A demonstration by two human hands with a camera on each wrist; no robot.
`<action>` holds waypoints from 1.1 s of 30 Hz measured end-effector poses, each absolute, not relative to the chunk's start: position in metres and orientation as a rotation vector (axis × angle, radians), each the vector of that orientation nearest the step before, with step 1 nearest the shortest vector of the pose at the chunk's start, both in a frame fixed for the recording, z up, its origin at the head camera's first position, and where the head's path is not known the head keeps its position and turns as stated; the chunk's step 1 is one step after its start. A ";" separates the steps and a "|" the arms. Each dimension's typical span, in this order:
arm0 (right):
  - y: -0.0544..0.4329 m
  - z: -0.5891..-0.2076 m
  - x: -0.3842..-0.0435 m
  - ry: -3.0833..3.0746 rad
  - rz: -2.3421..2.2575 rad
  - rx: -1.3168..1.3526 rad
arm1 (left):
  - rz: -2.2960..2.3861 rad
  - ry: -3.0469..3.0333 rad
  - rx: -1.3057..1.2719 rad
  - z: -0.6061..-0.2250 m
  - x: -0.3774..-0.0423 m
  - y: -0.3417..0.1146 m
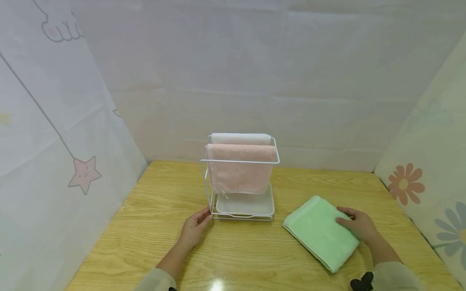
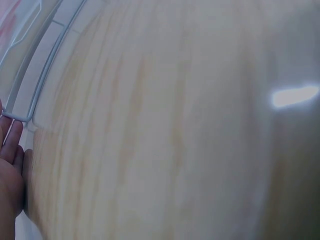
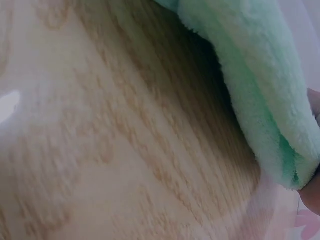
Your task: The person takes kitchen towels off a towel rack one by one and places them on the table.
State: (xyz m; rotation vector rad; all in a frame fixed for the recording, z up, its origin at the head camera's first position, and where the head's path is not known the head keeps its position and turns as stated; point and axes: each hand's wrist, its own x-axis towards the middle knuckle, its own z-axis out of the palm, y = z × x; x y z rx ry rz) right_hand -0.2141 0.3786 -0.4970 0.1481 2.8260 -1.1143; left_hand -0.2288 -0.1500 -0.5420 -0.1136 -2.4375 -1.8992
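A white wire towel rack stands on the wooden table. Pink towels hang over its bars, and a white tray sits in its base. My left hand holds the rack's lower front-left corner; in the left wrist view, fingers lie against the wire bend. At the right, my right hand pinches the right edge of a folded light green towel, thumb on top. The right wrist view shows the layered edge of this green towel over the tabletop, with most of the hand out of frame.
The wooden table reaches back to a pale cloth backdrop. Printed cloth walls stand at both sides, with a pink star at left and flowers at right. Light glares off the table's front.
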 end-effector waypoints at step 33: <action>0.288 -0.497 -0.179 2.930 -0.898 0.213 | -1.924 -2.418 -0.131 -0.543 -0.230 -0.151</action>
